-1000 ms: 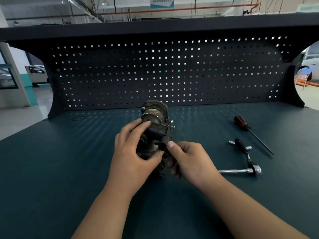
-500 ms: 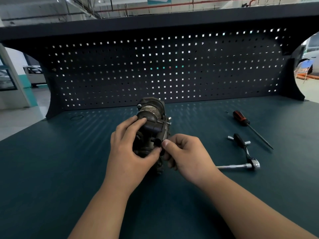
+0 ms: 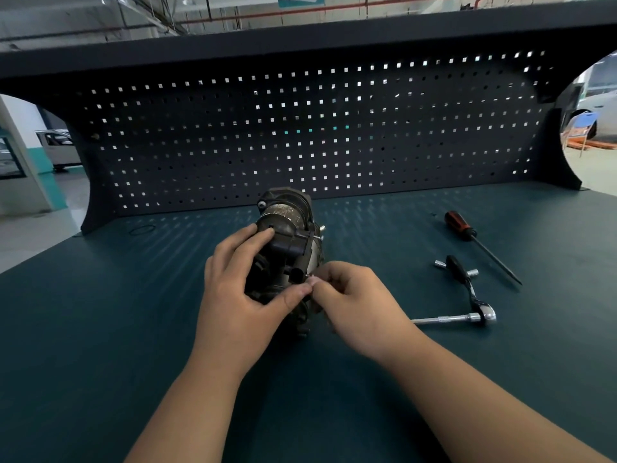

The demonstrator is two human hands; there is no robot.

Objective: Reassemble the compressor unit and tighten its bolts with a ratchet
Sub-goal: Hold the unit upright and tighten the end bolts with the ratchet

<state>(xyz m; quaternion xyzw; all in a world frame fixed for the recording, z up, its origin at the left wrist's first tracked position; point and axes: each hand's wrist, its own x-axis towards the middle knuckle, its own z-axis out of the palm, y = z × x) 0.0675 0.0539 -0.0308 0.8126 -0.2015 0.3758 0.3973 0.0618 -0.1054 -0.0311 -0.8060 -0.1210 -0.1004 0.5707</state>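
Compressor unit [image 3: 287,242]: left hand [image 3: 240,295] grips, right hand [image 3: 354,302] pinches its side.

Dark pegboard [image 3: 300,135] backs a teal workbench [image 3: 100,329]; daylit garage beyond.

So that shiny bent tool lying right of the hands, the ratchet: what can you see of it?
The ratchet lies flat on the dark green bench top, right of the compressor unit that the left hand grips; no hand touches it. Black grip at the far end, curved chrome shank, round chrome head at the near end. A slim chrome extension bar sticks out sideways from the head toward the right hand. A short chrome crossbar crosses the grip.
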